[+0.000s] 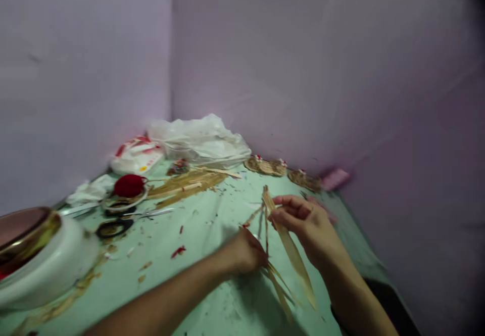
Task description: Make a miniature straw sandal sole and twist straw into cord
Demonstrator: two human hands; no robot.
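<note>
Between the thumb and fingers of my right hand point(303, 220) is a flat, pale dried husk strip point(293, 252). Its wide part hangs down past the hand, and its narrow end points up. My left hand point(246, 252) is closed on a bundle of thin husk strands point(278, 288), whose loose ends fan out below it. Thin twisted cords point(266, 227) run from that hand up toward the strip's top end. The left fingertips are mostly hidden, and motion blurs the hand slightly.
A white bowl-like container point(71, 265) stands at left. Near it lie black-handled scissors point(115, 227) and a red ball point(129, 186). Farther back are a husk pile point(189, 187), a plastic bag point(204, 141) and woven pieces point(267, 166) by the wall. Scraps litter the green tabletop point(200, 255).
</note>
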